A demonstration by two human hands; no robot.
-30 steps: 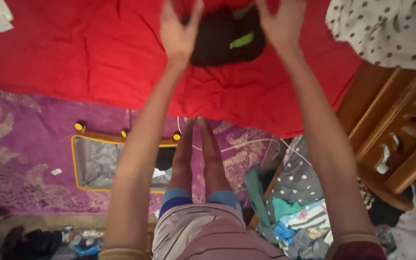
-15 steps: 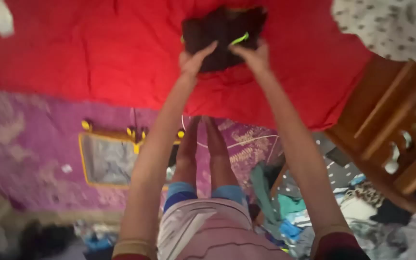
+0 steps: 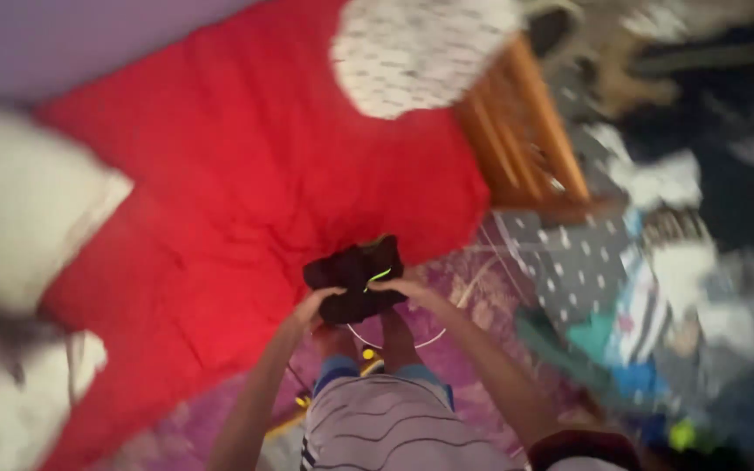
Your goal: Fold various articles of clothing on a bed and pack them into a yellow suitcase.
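A dark folded garment (image 3: 355, 277) with a bright green stripe is held in front of my body, at the near edge of the red bedsheet (image 3: 220, 201). My left hand (image 3: 314, 305) grips its lower left side. My right hand (image 3: 405, 289) grips its lower right side, next to the green stripe. The whole view is blurred by motion.
A white spotted cloth (image 3: 412, 52) lies at the bed's far corner beside a wooden headboard (image 3: 525, 131). A pale pillow (image 3: 19, 209) lies at the left. A heap of mixed clothes (image 3: 656, 288) covers the floor at the right. A purple patterned mat (image 3: 455, 279) is underfoot.
Both hands went from open above the dark garment to gripping it, then drew it back off the bed toward my body. The view swung and tilted to the right.
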